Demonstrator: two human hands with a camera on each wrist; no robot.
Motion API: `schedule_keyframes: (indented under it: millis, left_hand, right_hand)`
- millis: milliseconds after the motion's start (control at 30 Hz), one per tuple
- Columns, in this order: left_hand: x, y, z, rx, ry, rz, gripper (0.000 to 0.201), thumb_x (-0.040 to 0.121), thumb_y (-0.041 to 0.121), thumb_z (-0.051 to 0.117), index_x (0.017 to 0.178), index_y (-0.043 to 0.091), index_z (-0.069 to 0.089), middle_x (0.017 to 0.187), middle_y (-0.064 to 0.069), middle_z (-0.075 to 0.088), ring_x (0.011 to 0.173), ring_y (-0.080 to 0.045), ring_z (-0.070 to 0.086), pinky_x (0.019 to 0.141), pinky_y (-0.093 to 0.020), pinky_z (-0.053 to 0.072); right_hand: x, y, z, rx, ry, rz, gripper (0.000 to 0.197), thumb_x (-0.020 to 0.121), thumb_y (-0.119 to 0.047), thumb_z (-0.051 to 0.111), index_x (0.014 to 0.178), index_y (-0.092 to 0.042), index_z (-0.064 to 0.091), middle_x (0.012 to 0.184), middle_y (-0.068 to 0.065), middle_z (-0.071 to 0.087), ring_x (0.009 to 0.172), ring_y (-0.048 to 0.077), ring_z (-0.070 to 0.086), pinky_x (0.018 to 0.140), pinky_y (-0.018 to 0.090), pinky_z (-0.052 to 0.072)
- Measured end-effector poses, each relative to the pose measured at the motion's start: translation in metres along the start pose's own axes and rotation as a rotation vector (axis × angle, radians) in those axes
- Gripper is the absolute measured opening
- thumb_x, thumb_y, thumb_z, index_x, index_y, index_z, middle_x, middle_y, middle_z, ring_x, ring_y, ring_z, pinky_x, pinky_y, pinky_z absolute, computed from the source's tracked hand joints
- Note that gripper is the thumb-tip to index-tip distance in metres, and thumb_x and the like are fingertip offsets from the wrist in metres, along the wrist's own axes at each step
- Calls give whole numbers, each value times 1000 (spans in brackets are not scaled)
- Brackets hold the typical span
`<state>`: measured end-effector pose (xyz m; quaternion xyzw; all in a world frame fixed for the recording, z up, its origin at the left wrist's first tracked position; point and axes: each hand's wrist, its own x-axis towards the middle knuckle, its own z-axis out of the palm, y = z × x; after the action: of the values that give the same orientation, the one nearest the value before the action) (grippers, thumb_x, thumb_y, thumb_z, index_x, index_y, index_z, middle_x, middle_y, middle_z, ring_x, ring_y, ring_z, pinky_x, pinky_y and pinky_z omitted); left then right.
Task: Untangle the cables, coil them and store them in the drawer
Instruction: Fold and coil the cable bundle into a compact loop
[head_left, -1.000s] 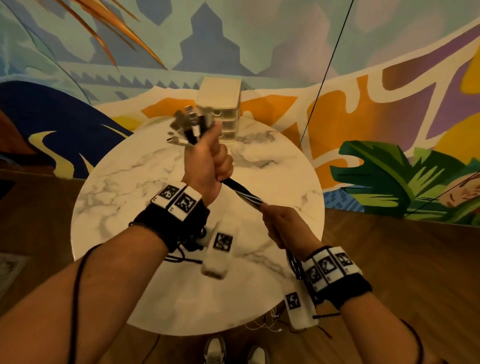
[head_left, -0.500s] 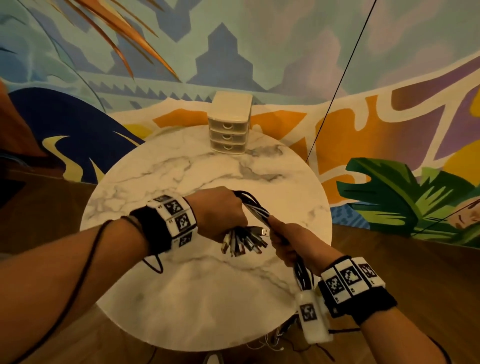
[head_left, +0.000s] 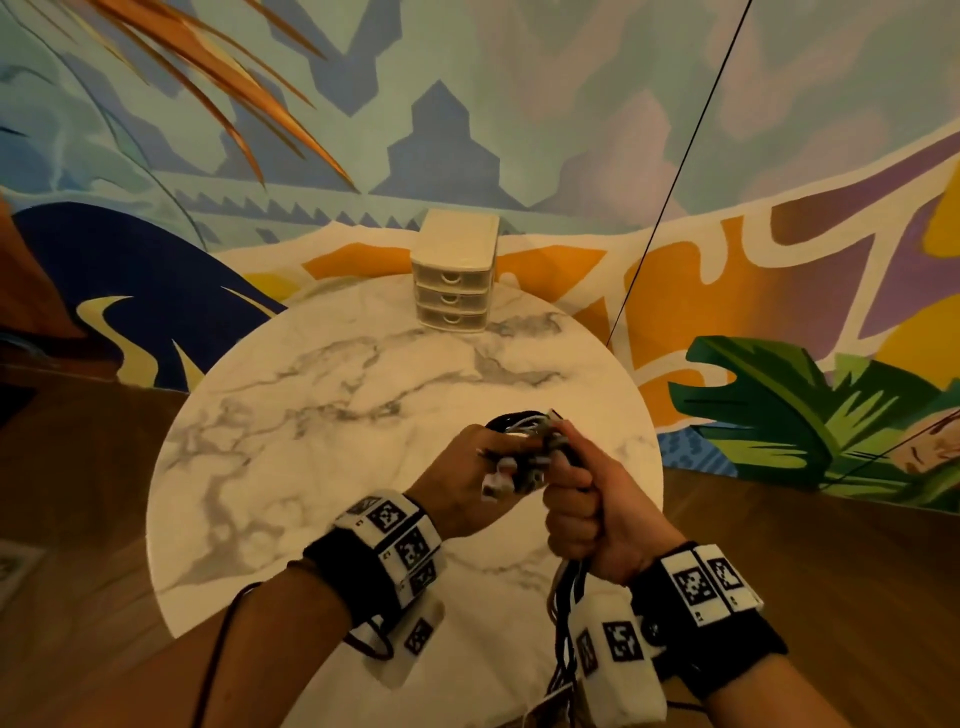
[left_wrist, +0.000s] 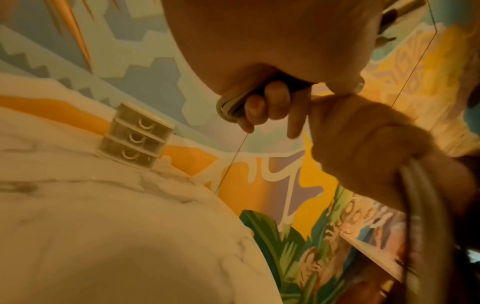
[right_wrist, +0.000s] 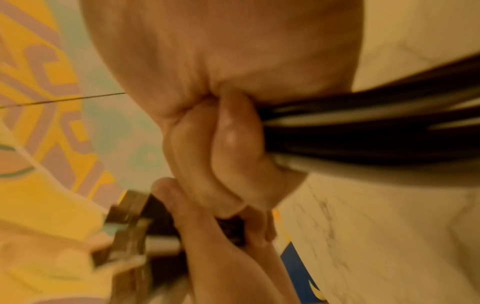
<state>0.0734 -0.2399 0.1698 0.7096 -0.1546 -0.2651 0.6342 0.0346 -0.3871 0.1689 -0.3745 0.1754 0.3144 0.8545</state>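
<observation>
1. Right hand was fisted round the cables; slack hung off the table edge, probably anchoring the bundle.
2. Left hand gripped the plug ends against it, looped over, likely starting a coil.
3. Drawer unit stood at the far rim, all drawers closed, well apart.

black-and-white cables, grey-veined white marble table
</observation>
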Motion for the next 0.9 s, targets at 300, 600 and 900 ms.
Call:
schedule_keyframes:
  millis: [300, 600, 900]
  left_hand:
    - [9, -7, 21, -47, 206, 26, 24, 86, 20, 66, 65, 26, 59, 59, 7, 58, 59, -10, 56, 61, -25, 44]
    - [31, -4, 12, -188, 627, -101, 11, 83, 12, 66, 72, 10, 67, 68, -6, 64, 55, -10, 56, 57, -25, 44]
    - [47, 3, 24, -60, 716, 9, 23, 83, 26, 69, 85, 3, 71, 82, -12, 71, 76, -21, 66, 71, -32, 51]
  right_hand:
    - [16, 5, -4, -4, -134, 135, 69, 80, -77, 31, 41, -21, 30, 37, -6, 18, 36, 10, 11, 42, 20, 9]
    - [14, 5, 11, -649, 404, -90, 76, 85, -73, 32, 58, -7, 57, 49, 7, 51, 48, 23, 50, 62, 33, 51]
    - [24, 9, 15, -1131, 679, -461, 32, 90, -20, 55, 62, -11, 42, 54, 4, 46, 49, 20, 40, 50, 33, 27]
